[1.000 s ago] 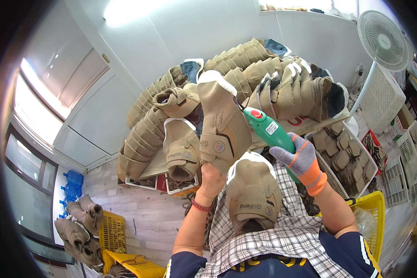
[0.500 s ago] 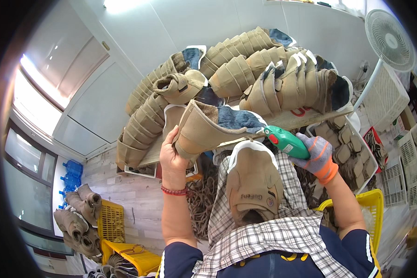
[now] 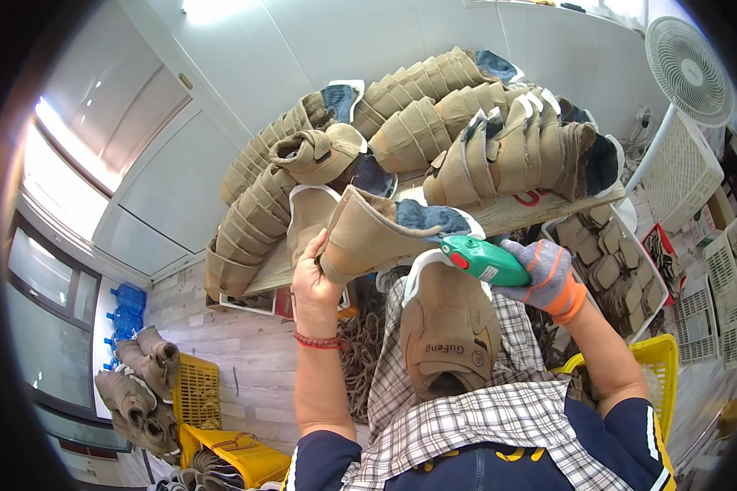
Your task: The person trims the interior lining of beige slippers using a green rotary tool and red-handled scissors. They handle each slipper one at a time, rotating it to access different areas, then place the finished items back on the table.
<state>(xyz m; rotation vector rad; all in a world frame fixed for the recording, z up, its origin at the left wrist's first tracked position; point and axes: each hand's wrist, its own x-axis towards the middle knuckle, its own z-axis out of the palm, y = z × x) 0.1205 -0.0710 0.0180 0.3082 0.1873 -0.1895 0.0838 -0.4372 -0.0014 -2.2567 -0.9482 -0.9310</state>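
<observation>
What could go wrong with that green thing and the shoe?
The green tool has its tip right by the edge of the held shoe piece, so a slip might spoil the material.

The left hand is bare, while the right hand wears a glove; if the tip is sharp, the bare one could get hurt.

The other shoe piece lies on the checked apron, so it might slide off.

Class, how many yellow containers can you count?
3: a perforated basket at lower left, a bin just below it, and a crate at lower right. Others may be hidden.
</observation>
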